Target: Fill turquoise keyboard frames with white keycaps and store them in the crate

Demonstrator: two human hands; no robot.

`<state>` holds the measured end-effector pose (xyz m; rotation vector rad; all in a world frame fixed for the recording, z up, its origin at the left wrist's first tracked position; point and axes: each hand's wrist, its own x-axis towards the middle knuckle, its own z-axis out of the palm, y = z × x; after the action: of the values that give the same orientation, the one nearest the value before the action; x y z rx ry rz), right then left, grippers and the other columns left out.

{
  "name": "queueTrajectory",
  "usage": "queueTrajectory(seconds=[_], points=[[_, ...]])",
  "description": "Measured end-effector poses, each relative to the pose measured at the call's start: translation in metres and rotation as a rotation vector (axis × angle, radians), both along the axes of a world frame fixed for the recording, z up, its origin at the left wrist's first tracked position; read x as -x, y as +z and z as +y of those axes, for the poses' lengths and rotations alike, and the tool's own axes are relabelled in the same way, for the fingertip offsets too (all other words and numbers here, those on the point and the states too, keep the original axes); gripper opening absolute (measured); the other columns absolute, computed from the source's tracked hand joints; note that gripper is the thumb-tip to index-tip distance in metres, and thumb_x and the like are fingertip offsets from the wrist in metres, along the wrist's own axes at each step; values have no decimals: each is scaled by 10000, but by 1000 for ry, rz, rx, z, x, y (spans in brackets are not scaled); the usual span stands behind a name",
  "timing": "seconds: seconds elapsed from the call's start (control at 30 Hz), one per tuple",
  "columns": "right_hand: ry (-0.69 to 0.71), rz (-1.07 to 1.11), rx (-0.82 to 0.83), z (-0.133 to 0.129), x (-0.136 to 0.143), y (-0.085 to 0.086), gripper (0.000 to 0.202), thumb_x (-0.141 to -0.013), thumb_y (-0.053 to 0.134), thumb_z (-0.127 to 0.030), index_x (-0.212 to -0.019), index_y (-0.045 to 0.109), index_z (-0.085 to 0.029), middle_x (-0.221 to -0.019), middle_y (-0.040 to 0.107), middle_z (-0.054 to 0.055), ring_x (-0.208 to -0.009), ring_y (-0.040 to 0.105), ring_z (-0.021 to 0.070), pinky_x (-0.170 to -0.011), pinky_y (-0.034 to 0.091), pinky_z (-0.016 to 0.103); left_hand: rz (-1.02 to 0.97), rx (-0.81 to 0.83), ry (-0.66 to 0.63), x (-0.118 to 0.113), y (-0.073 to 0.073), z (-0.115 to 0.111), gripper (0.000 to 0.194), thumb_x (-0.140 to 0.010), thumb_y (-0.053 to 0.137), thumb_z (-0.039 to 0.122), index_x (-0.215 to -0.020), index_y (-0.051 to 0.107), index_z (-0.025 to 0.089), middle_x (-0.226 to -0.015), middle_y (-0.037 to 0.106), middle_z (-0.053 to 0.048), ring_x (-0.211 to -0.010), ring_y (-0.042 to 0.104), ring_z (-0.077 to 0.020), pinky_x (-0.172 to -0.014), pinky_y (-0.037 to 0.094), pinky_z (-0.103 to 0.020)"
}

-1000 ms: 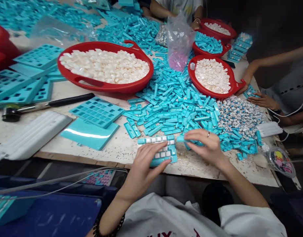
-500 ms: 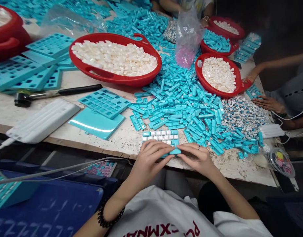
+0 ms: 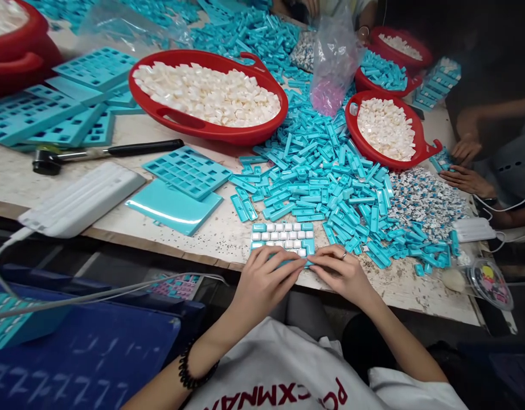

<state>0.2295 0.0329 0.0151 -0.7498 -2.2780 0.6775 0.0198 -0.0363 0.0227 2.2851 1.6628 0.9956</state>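
Hands on a small keypad at the table edge

Head view: left hand (image 3: pixel 262 279) and right hand (image 3: pixel 341 274) press curled fingers on the near edge of a teal keypad (image 3: pixel 283 236) (white keys filling it), beside loose teal pieces (image 3: pixel 326 188) and a red basin (image 3: pixel 209 97).

Left hand (image 3: pixel 262 282), right hand (image 3: pixel 341 276), fingers curled, fingertips meeting.

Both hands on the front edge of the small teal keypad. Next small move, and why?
Probably press down on the keypad's near row with the fingertips. The left hand and right hand meet at its front edge, covering that row, while the rows farther back already show white caps seated. The pile of teal bars sits within reach for a later pick.
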Motion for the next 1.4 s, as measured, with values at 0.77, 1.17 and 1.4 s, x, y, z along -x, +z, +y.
queueTrajectory(seconds=[0.77, 1.17, 1.4], points=[[19, -181, -305, -21, 3, -3, 740, -926, 552, -88, -1599, 271, -218, -1130, 738, 119, -941, 731, 250, -791, 635, 380, 98, -116, -165, 12, -19, -2, 331, -996, 546, 160, -1302, 619, 264, -1092, 784, -4, -1067, 692, -184, -1001, 423, -397], [-82, -153, -272, -33, 0, -18, 764, -915, 599, -90, -1595, 284, -238, -1195, 708, 115, -1058, 680, 268, -881, 620, 422, 142, -90, -186, 10, -13, 2, 258, -1001, 564, 162, -1234, 646, 235, -1072, 791, 3, -1063, 692, -178, -979, 381, -396], [-102, -159, -237, -35, 0, -16, 737, -919, 605, -120, -1585, 313, -239, -1218, 674, 118, -1094, 644, 267, -931, 591, 435, 88, -6, -219, 12, -9, -7, 396, -1000, 557, 194, -1388, 545, 271, -1172, 755, -18, -1145, 662, -191, -1080, 369, -404]])
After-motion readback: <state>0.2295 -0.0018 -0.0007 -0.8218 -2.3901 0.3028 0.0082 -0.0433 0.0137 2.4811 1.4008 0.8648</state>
